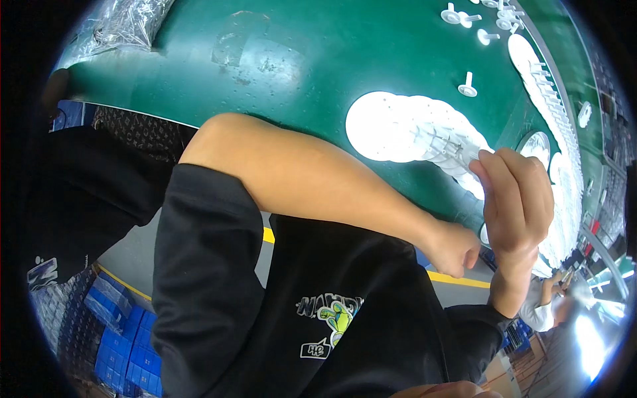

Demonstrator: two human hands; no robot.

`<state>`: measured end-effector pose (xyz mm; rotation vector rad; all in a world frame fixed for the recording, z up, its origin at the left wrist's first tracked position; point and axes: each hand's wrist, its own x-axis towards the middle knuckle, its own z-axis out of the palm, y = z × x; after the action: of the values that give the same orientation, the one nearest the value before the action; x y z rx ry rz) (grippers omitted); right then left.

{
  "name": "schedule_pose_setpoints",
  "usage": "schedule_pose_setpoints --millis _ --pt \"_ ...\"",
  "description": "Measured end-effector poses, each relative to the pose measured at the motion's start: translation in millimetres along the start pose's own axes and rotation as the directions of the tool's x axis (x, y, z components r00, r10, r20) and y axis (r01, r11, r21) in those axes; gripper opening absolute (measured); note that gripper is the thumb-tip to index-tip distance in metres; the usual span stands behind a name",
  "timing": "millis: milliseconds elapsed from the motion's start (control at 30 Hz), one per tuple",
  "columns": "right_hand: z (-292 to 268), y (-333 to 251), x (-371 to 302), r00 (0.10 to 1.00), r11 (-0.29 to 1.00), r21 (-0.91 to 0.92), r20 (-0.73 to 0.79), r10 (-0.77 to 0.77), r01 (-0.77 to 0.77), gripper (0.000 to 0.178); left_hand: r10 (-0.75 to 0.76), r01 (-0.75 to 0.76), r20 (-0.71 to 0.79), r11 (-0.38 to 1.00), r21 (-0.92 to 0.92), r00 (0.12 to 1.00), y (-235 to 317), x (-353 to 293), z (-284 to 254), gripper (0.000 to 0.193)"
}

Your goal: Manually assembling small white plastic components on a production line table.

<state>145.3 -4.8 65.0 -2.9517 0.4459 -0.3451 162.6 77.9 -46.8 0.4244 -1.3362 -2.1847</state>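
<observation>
A row of overlapping white plastic discs [398, 126] lies on the green belt [298, 60]. My right hand [517, 199] comes up from the lower right, fingers curled, and pinches the ribbed white disc [458, 149] at the near end of that row. My left forearm crosses the picture from the left. My left hand [458, 251] is closed in a fist just below the belt's edge, next to my right wrist, and nothing shows in it. My black shirt fills the lower middle.
Small white pegged parts [468, 86] stand on the belt at the top right, beside a long line of white discs [554, 106] along the right edge. Clear plastic bags [126, 23] lie at the top left. Blue crates [119, 338] sit lower left. Another person [551, 302] is at the lower right.
</observation>
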Motion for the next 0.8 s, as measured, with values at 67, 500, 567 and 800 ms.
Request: schedule_pose_setpoints --millis 67,500,567,800 --pt "0.8 -2.5 2.8 0.999 0.999 -0.005 0.005 0.033 -0.033 0.030 -0.013 0.013 0.004 1.000 0.007 1.000 1.5 -1.3 -1.6 0.032" --pt "-6.9 -6.3 1.8 0.994 0.996 -0.092 0.108 -0.001 0.011 0.027 0.026 -0.025 -0.018 0.999 0.046 0.999 -1.9 3.9 1.2 0.034" --pt "-3.4 -1.3 -0.5 0.996 0.998 -0.025 0.070 0.051 -0.050 0.029 -0.022 0.023 -0.016 0.998 0.050 1.000 -0.5 3.2 -1.5 0.034" --pt "1.8 10.7 8.8 0.994 0.994 0.011 0.021 0.110 -0.110 0.030 -0.023 0.024 -0.014 0.999 0.045 1.000 1.5 2.6 0.0 0.035"
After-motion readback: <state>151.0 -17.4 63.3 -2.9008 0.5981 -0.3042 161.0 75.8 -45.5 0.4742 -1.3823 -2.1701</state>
